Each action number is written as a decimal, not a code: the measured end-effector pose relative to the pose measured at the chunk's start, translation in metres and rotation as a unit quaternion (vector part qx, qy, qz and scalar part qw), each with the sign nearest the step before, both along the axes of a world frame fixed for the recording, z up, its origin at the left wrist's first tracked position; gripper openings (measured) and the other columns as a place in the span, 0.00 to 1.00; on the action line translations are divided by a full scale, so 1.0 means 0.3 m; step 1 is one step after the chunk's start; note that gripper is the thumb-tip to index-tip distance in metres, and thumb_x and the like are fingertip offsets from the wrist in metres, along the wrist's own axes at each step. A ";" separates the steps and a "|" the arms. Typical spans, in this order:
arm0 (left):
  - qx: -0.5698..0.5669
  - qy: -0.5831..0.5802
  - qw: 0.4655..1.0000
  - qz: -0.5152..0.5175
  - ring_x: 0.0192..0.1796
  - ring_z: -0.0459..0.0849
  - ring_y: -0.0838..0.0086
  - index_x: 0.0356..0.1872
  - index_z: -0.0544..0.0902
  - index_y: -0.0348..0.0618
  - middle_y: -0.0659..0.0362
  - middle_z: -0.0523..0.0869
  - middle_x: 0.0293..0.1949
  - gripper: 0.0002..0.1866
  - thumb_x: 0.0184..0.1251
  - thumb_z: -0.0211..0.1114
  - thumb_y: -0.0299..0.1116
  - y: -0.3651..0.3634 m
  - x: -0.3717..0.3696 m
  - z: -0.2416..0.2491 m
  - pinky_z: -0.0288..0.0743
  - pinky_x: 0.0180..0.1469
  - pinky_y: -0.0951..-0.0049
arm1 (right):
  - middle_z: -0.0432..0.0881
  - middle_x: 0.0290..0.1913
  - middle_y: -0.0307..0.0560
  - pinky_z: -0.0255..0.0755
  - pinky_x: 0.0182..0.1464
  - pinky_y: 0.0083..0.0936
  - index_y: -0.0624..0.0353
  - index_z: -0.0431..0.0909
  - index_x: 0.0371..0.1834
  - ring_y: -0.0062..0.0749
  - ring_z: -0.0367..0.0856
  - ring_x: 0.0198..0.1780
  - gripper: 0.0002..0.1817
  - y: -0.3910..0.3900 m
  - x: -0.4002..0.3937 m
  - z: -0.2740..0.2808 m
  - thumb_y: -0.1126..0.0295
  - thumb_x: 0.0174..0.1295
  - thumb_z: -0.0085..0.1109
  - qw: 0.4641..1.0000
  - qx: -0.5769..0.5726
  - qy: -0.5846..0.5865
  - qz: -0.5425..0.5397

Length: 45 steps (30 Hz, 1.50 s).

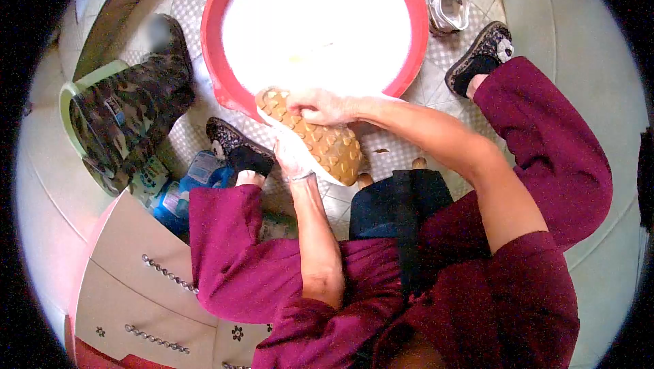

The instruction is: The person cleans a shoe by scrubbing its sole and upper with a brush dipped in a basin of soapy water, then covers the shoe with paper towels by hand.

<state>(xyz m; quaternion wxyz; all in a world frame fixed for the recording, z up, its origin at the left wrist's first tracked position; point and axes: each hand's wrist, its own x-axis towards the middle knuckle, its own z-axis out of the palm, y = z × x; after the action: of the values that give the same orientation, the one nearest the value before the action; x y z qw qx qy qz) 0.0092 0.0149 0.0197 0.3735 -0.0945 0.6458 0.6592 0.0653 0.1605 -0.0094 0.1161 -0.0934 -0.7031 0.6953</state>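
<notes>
A shoe (334, 151) with a tan, lugged sole and a white edge is held sole up, its toe end near the basin's rim. My left hand (291, 156) grips it along its left side, with most of the fingers hidden beneath. Curled fingers of my right hand (319, 107) press against the upper part of the sole; anything held in them cannot be made out. Just beyond stands a red basin (212, 35) filled with white, overexposed contents that look like suds.
A camouflage boot (129, 110) leans on a pale green bucket (67, 106) at left. Blue containers (197, 178) stand near my left foot. White-laced shoes (449, 1) lie right of the basin. A drawer cabinet (136, 280) is at lower left. A low stool (381, 209) sits between my legs.
</notes>
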 end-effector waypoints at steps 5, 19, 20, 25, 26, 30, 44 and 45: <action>0.156 -0.162 0.974 0.024 0.57 0.67 0.61 0.59 0.60 0.35 0.50 0.68 0.55 0.25 0.68 0.43 0.43 0.040 -0.010 0.045 0.58 0.61 0.62 | 0.74 0.39 0.51 0.67 0.47 0.32 0.59 0.70 0.45 0.40 0.73 0.42 0.15 0.018 0.050 -0.018 0.73 0.52 0.49 0.998 0.014 -0.063 -0.004; 0.392 -0.252 0.883 0.057 0.52 0.69 0.67 0.56 0.64 0.37 0.53 0.70 0.51 0.21 0.69 0.43 0.41 0.075 -0.026 0.068 0.62 0.55 0.68 | 0.71 0.53 0.60 0.68 0.51 0.37 0.52 0.65 0.58 0.39 0.75 0.48 0.30 0.158 0.083 -0.215 0.66 0.48 0.58 0.926 0.180 -0.308 0.121; 0.462 -0.289 0.835 0.074 0.49 0.73 0.67 0.54 0.67 0.36 0.52 0.74 0.47 0.21 0.69 0.42 0.41 0.062 -0.028 0.061 0.67 0.52 0.68 | 0.75 0.46 0.56 0.69 0.49 0.37 0.54 0.69 0.53 0.38 0.76 0.45 0.25 0.171 0.092 -0.193 0.67 0.49 0.56 0.960 0.110 -0.255 0.045; 0.133 -0.170 0.976 0.021 0.49 0.74 0.65 0.55 0.66 0.36 0.53 0.74 0.48 0.21 0.69 0.42 0.42 0.064 -0.003 0.064 0.68 0.52 0.67 | 0.78 0.45 0.52 0.68 0.51 0.32 0.63 0.71 0.50 0.37 0.75 0.48 0.21 0.206 0.107 -0.044 0.67 0.52 0.53 0.968 0.056 -0.243 0.029; 0.084 -0.095 0.992 0.010 0.50 0.73 0.64 0.56 0.65 0.36 0.52 0.73 0.49 0.22 0.69 0.42 0.42 0.065 -0.001 0.068 0.67 0.54 0.65 | 0.75 0.50 0.56 0.63 0.56 0.30 0.66 0.68 0.53 0.39 0.72 0.52 0.24 0.188 0.100 0.056 0.70 0.51 0.52 0.985 0.010 -0.169 0.027; 0.081 -0.086 0.992 0.036 0.50 0.72 0.65 0.56 0.64 0.36 0.53 0.73 0.48 0.23 0.69 0.43 0.43 0.093 0.000 0.105 0.66 0.54 0.66 | 0.72 0.49 0.62 0.64 0.53 0.33 0.61 0.61 0.60 0.41 0.72 0.49 0.29 0.078 0.098 0.194 0.66 0.52 0.51 0.991 -0.018 -0.128 0.030; 0.067 -0.069 0.995 0.018 0.45 0.73 0.70 0.55 0.65 0.37 0.55 0.73 0.43 0.20 0.68 0.46 0.39 -0.071 -0.008 -0.042 0.67 0.50 0.69 | 0.74 0.47 0.63 0.65 0.53 0.38 0.63 0.61 0.58 0.51 0.73 0.50 0.24 0.012 0.032 0.131 0.60 0.61 0.41 0.922 -0.286 -0.257 -0.033; 0.079 -0.061 0.995 0.018 0.44 0.73 0.69 0.55 0.65 0.36 0.55 0.73 0.43 0.20 0.68 0.46 0.39 -0.072 -0.027 -0.081 0.68 0.49 0.69 | 0.74 0.47 0.63 0.65 0.53 0.38 0.63 0.61 0.58 0.51 0.73 0.50 0.24 0.012 0.035 0.127 0.60 0.61 0.41 0.924 -0.284 -0.253 -0.039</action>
<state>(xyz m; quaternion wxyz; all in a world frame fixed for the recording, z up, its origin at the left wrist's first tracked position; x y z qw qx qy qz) 0.0011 -0.0068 -0.0046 0.4065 -0.1162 0.5658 0.7079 0.0760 0.1640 0.0287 -0.0698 -0.3226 -0.4781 0.8139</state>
